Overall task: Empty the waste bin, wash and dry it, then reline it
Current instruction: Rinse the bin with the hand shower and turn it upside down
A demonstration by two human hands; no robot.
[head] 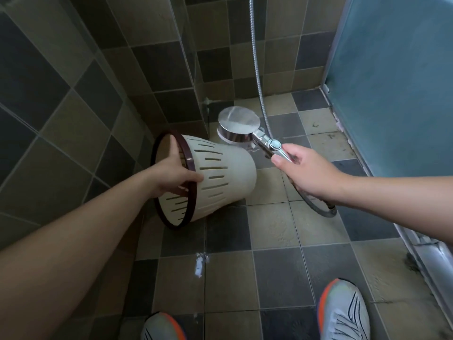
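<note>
I have the waste bin [220, 175] at about ten o'clock from centre, tipped on its side above the tiled floor [272, 227], dark rim toward me. My left hand [176, 176] grips that rim, fingers inside, thumb on the slotted wall. I see nothing inside, though my hand covers part of the interior. At two o'clock my right hand [308, 173] is curled round the shower head [239, 123] handle. Its spray face points away; I cannot tell whether water runs. My shoes [343, 312] are cut off at six o'clock.

The cream slotted plastic waste bin [220, 175] has a dark brown rim; the round chrome shower head [239, 123] gleams silver; checkered tan-and-grey floor tiles [269, 241].
</note>
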